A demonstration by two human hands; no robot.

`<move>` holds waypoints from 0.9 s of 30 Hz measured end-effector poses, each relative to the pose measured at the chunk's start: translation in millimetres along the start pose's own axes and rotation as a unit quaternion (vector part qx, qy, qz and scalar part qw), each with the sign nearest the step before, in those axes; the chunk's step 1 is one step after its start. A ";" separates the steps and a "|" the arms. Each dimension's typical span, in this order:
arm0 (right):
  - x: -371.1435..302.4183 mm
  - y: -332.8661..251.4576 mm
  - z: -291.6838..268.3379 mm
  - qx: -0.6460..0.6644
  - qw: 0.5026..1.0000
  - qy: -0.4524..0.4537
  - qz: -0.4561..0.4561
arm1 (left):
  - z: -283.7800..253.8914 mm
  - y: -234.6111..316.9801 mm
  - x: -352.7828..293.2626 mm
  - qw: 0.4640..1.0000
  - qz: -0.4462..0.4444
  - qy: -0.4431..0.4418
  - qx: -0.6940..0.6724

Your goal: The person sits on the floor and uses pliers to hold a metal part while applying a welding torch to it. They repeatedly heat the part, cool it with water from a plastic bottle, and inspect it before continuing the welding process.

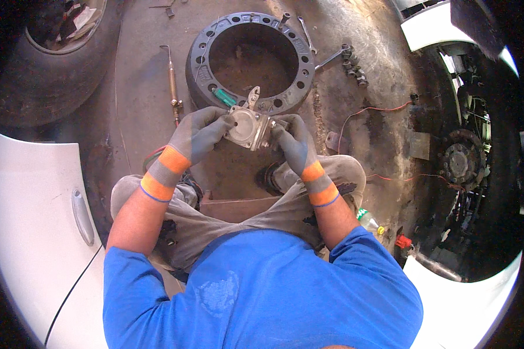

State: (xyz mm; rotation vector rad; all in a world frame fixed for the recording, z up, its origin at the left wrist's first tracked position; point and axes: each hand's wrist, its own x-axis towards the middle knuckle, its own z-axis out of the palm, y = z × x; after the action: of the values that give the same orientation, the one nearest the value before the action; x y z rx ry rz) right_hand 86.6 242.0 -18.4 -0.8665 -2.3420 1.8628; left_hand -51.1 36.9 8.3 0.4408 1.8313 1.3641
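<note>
A silvery metal housing (244, 128), squarish with a round raised face and bolts along one side, is held up between both hands above my lap. My left hand (202, 135), in a grey glove with an orange-striped cuff, grips its left edge with thumb and fingers. On the other side, my right hand (296, 141), gloved alike, has its fingers closed around the bolted right edge. Just beyond the housing lies a green-handled tool (225, 97) by the rim of a dark brake drum (195, 64). Pliers-like metal jaws (254, 96) show behind the housing, their lower part hidden.
A brass torch (173, 87) lies left of the drum, a wrench (307, 36) and large nuts (354, 65) to its right. A big tyre (58, 87) stands far left, above a white door panel (35, 203). Right are a wheel hub (463, 160), red wire (367, 109) and bottle (369, 222).
</note>
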 end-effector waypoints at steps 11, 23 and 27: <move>1.9 3.5 -1.3 -0.002 0.962 0.090 -0.256 | 1.0 -21.2 4.3 0.958 0.263 0.053 0.099; -10.6 -28.8 -18.3 -0.096 0.852 0.146 -0.494 | 8.8 -13.2 5.5 0.859 0.416 0.090 0.285; -13.2 -34.7 -25.0 -0.135 0.826 0.144 -0.528 | 13.7 -9.7 4.7 0.828 0.464 0.116 0.291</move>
State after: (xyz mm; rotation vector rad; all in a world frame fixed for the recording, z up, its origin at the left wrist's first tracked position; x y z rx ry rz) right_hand 92.6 254.0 24.3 0.1996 -2.1444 0.8747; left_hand -41.9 45.4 -3.8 1.7366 2.3488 1.4328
